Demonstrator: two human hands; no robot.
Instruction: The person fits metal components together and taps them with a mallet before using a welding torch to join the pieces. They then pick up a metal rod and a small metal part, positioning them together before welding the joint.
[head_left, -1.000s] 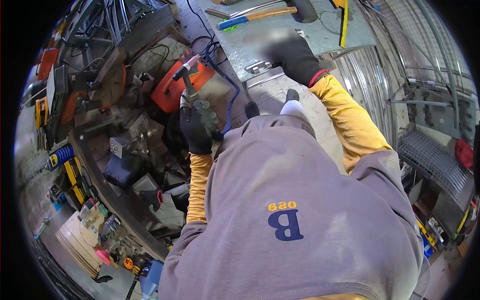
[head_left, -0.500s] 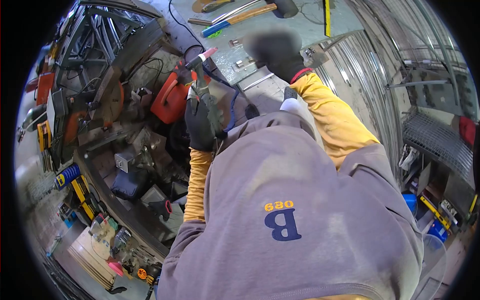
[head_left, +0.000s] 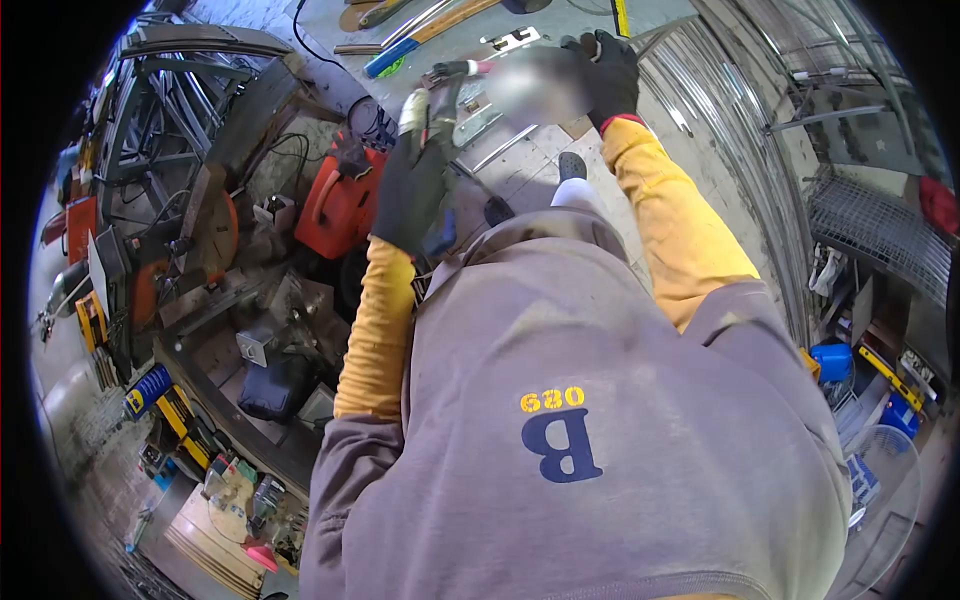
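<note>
Fisheye curvature, dark rim, central blur.

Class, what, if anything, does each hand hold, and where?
The left hand holds a pink-tipped torch by its handle. What the right hand holds, if anything, cannot be told.

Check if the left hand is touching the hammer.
Apart. The head view shows a strip of bench and floor between the left hand and the blue end of the hammer.

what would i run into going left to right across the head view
Blue can → red case → left hand in a dark glove → right hand in a dark glove → long metal bars → wire rack
</note>
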